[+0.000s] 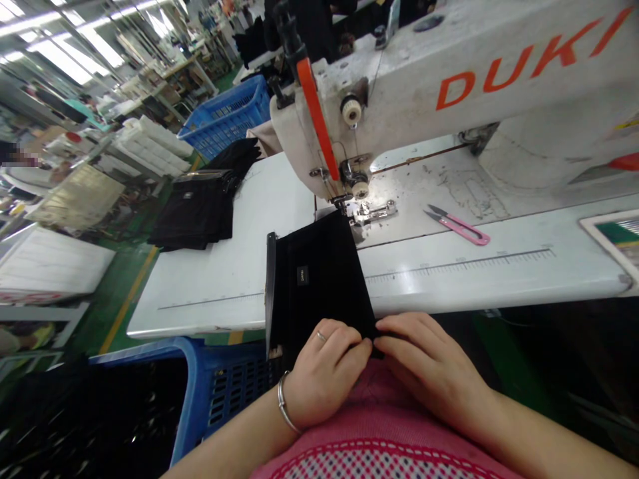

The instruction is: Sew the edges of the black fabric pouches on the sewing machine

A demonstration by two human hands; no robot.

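A black fabric piece with a small label and a stiff strip along its left side lies partly over the table's front edge. Its far corner reaches the needle area of the sewing machine. My left hand, with a ring and a bracelet, is closed on the near edge of the fabric. Close beside it, my right hand pinches the fabric's near right corner. The fingertips of both hands almost meet there.
Pink thread snips lie right of the needle on the white table. Stacked black pieces sit at the table's left. A blue basket of dark items stands below left, another blue crate behind. A person's hand shows far left.
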